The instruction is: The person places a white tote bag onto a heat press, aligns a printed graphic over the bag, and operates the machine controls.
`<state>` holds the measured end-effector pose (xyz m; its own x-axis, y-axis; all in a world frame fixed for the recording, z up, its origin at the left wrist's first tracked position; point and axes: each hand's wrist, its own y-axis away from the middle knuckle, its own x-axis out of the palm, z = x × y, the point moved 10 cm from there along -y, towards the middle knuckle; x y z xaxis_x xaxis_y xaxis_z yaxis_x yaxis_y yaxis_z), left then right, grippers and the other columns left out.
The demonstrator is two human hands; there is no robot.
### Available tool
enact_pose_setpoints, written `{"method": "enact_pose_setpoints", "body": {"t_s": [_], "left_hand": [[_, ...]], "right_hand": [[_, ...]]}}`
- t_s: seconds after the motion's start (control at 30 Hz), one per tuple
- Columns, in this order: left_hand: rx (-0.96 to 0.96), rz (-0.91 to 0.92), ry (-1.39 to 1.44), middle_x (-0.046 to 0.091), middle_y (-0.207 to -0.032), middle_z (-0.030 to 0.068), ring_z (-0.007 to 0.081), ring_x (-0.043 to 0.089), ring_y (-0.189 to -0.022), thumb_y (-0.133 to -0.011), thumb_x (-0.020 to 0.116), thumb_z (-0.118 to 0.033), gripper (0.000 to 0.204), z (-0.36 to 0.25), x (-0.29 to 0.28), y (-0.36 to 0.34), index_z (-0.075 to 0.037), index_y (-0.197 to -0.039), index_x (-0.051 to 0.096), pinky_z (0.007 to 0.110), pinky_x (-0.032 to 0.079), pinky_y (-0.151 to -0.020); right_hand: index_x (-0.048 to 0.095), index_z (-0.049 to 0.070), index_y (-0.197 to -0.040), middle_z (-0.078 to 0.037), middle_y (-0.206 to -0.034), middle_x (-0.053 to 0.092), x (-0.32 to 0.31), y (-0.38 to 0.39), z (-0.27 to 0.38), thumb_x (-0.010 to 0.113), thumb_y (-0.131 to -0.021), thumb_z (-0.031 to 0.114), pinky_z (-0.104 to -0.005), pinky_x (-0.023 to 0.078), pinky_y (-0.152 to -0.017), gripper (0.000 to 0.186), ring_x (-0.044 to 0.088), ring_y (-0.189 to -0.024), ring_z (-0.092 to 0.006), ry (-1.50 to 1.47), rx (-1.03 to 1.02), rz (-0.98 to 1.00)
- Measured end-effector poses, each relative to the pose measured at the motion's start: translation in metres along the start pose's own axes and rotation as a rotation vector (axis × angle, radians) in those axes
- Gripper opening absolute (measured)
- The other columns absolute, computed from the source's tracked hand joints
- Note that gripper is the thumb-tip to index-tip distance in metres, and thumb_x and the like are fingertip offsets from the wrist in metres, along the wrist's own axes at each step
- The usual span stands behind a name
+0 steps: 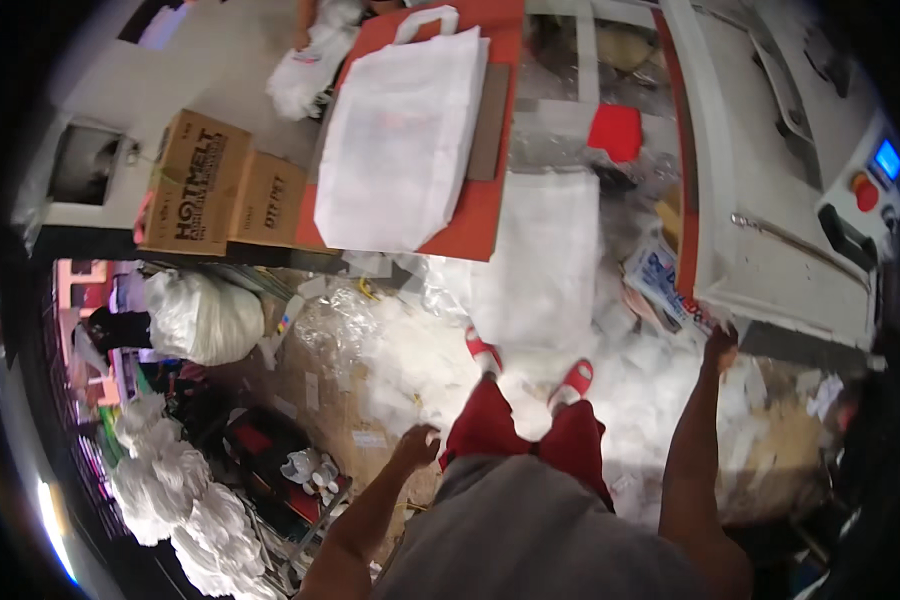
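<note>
My left hand (417, 447) hangs beside my left thigh. Its fingers are loosely bent and apart, with nothing seen in them. My right hand (722, 347) is out to the right, below the near corner of the white machine (790, 285). Its fingers are closed at the near end of a white printed bag (660, 282) with blue and red markings; blur hides the exact grip. Ahead, a white cloth bag (400, 150) with a loop handle lies flat on a red-orange board (495, 205). Below the board's right side is another white sheet or bag (545, 260).
Two cardboard boxes (200, 185) stand left of the board. White scraps (400, 340) cover the floor. A stuffed white sack (205, 315) and white bundles (185, 480) are at left. A control panel (875, 180) sits right; a person's hand (303, 38) shows at the top.
</note>
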<state>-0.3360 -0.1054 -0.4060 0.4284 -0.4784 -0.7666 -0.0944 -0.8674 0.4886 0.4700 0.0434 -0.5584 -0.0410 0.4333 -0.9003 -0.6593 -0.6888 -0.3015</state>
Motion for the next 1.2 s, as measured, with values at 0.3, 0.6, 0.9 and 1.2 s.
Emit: {"method": "enact_pose_setpoints", "body": {"t_s": [0.3,0.6,0.9,1.2], "left_hand": [[0.182,0.192,0.37,0.065,-0.112,0.0133,0.0269,0.066,-0.099,-0.09,0.06,-0.014,0.027,-0.111,-0.058,-0.143,-0.004,-0.115,0.062,0.038,0.052,-0.086],[-0.135,0.232,0.177,0.069,-0.101,0.015,0.0247,0.068,-0.095,-0.092,0.059,-0.014,0.023,0.084,-0.053,-0.11,-0.003,-0.112,0.062,0.036,0.055,-0.082],[-0.271,0.333,0.172,0.07,-0.1,0.0148,0.024,0.068,-0.096,-0.09,0.063,-0.02,0.026,0.093,0.038,-0.042,-0.003,-0.11,0.064,0.035,0.054,-0.084],[-0.185,0.253,0.181,0.066,-0.107,0.0177,0.0297,0.066,-0.099,-0.089,0.061,-0.018,0.029,0.031,0.016,-0.06,-0.002,-0.113,0.062,0.039,0.053,-0.086]], "right_hand": [[0.063,0.014,-0.119,-0.014,-0.12,0.064,0.006,-0.012,0.005,0.067,-0.078,0.053,-0.0486,0.041,-0.098,0.056,0.057,-0.115,-0.0309,0.441,0.263,0.626],[0.063,0.003,-0.108,-0.019,-0.105,0.069,-0.048,0.033,-0.034,0.069,-0.079,0.032,-0.0394,0.055,-0.079,0.041,0.068,-0.093,-0.0317,0.151,0.647,0.229],[0.057,0.002,-0.111,-0.01,-0.094,0.066,-0.002,0.039,0.025,0.073,-0.083,0.022,-0.0315,0.052,-0.059,0.039,0.065,-0.072,-0.0198,-0.747,0.788,0.296],[0.067,0.008,-0.09,-0.015,-0.092,0.067,-0.055,0.006,0.102,0.067,-0.082,0.025,-0.0473,0.04,-0.095,0.02,0.058,-0.104,-0.0353,-0.075,0.185,0.006]]}}
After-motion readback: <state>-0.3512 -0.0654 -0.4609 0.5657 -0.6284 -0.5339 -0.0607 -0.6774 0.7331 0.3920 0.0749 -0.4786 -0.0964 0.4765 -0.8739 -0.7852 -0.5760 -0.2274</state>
